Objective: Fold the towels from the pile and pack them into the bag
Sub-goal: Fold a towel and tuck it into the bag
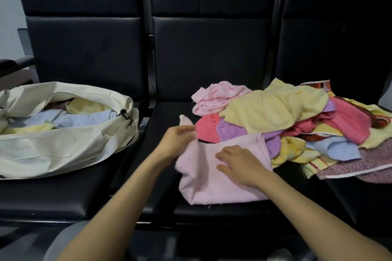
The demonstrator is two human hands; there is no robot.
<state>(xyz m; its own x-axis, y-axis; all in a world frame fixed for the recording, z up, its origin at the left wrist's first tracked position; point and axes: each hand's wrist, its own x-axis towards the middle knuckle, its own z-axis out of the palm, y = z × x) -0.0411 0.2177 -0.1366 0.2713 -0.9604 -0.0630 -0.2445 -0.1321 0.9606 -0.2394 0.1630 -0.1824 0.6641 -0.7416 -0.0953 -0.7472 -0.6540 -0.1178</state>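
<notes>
A pale pink towel [214, 184] lies partly folded on the middle black seat. My left hand [176, 140] pinches its left edge and lifts a corner upward. Flat on top of the towel rests my right hand [239, 163], fingers spread. Behind and to the right sits the pile of towels [286, 116], in yellow, pink, purple, blue and patterned cloth. On the left seat stands the open cream bag [63, 142], with blue and yellow towels inside it.
Three black padded seats [101, 188] form a row with tall backrests [210, 53]. A dark armrest [23, 61] shows at the far left. A patterned mauve towel [360, 165] hangs near the right seat's front edge.
</notes>
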